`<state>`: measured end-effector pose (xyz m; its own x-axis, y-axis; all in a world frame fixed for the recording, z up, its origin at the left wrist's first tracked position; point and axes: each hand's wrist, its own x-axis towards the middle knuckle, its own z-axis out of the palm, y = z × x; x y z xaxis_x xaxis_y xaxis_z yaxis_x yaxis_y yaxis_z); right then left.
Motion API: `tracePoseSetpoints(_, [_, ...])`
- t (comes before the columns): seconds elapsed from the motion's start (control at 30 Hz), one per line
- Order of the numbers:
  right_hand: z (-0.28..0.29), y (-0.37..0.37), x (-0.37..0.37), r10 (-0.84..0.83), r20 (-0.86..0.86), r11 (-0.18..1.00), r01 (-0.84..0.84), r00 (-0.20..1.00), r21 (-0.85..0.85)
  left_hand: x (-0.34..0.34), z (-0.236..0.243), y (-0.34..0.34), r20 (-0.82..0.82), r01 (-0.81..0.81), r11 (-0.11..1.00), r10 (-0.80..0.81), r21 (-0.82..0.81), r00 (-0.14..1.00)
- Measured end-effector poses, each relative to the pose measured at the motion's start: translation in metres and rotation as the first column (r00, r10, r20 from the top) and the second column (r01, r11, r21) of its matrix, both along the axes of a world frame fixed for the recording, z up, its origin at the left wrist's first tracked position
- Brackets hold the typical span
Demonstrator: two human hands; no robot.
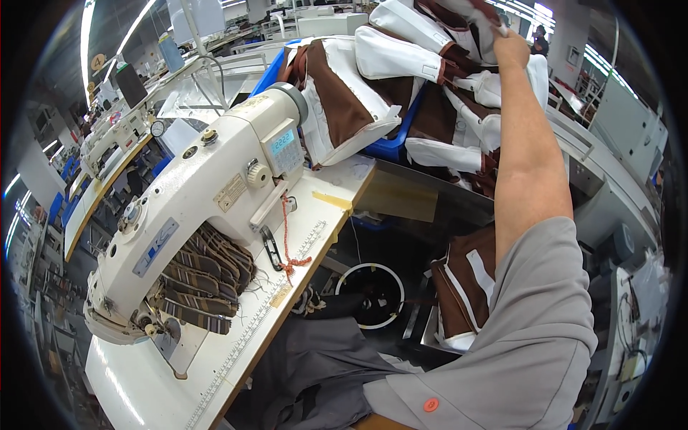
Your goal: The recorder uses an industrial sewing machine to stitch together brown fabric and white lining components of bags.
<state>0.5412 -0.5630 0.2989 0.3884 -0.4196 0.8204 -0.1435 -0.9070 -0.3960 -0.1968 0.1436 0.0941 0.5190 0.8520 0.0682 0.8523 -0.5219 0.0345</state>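
Observation:
At the top right my right hand is closed on a brown and white fabric piece, held up over a heap of similar white and brown pieces piled in and about a blue bin. My left hand is not in view. On the left a white sewing machine stands on a white table, with striped dark fabric pieces under its arm. A red cord hangs at the machine's front.
A box of brown and white pieces sits low at the right, beside a dark recess with a white ring. Metal rails run along the right. Other machines stand at the back left; a person is far behind.

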Motion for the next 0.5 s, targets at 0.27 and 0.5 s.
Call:
tracePoseSetpoints(0.27, [0.045,-0.014,-0.014,0.078,0.78,0.574,-0.667,0.621,0.475,0.009,-0.002,-0.003,0.006,0.022,1.0,-0.022,-0.006,1.0])
tracePoseSetpoints(0.5, [0.126,0.01,-0.106,0.261,0.844,0.674,-0.715,0.469,0.189,0.043,0.001,-0.011,0.155,0.204,0.978,-0.194,-0.046,0.969])
